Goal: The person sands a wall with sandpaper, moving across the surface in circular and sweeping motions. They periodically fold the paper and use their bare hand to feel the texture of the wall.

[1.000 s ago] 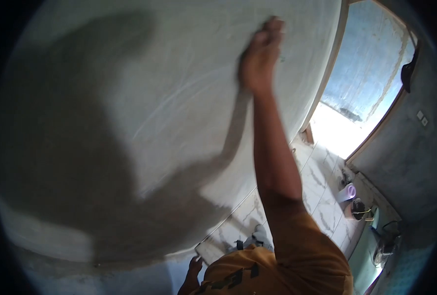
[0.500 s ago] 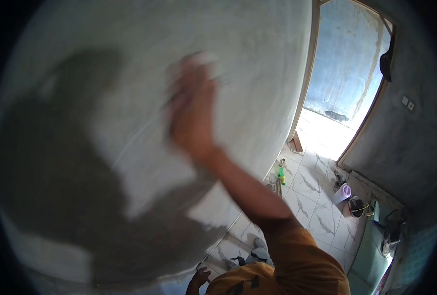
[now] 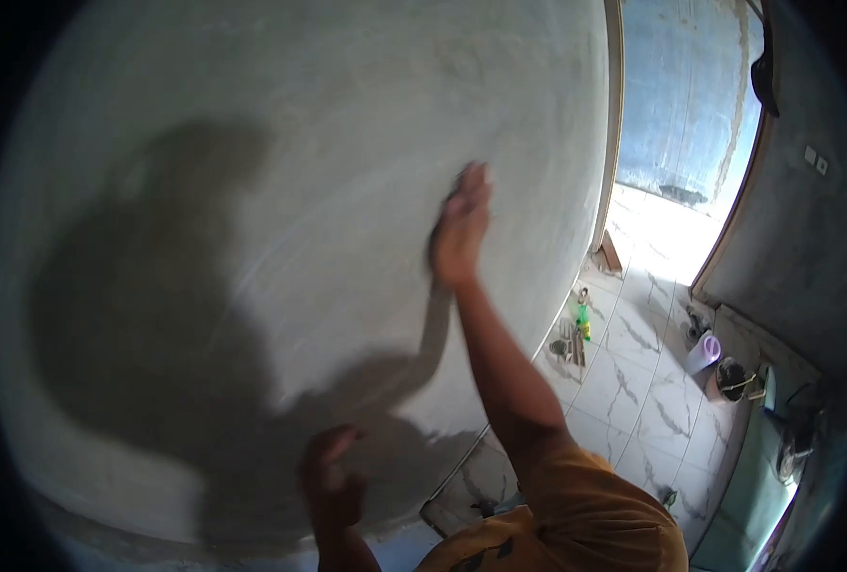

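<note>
here, my right hand (image 3: 461,232) presses flat and open on the wall (image 3: 299,124), my left hand (image 3: 332,474) loosely fisted below.

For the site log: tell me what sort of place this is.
Likely a house room being finished: right hand on a bare plastered wall, tiled floor, open doorway.

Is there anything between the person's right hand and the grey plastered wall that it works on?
Nothing visible stands in the way. The right hand lies against the grey plastered wall, its fingers stretched out. Whether something thin sits under the palm cannot be told. The left hand is lower down, apart from it.
</note>
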Available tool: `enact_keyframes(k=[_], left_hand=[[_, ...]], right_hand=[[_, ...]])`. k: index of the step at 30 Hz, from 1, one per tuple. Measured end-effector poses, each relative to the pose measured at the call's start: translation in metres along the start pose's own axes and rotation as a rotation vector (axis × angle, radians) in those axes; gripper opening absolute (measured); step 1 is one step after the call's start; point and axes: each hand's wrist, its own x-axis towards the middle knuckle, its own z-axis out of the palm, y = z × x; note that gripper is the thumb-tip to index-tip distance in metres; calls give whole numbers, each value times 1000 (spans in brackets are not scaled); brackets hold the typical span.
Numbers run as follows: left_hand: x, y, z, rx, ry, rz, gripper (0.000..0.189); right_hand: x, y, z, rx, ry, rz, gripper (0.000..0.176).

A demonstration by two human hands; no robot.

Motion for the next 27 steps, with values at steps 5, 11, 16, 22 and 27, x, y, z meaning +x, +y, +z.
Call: enact_keyframes(k=[5,11,16,22,27], left_hand=[[17,-29,-39,288,673,566,44],[55,-32,-33,801,784,669,44],[69,-23,-25,1094,826,616,51],[70,-23,-21,1230,861,464,65],[76,-5,-14,1661,910,165,59]], right_hand=[[-154,-106,-32,35,-579,-523,56],[-19,127,-22,-186,-55,78,56],[30,197,-40,-3,83,325,60],[-75,-14,-48,69,-699,-354,52],[23,127,-24,-206,-198,27,54]])
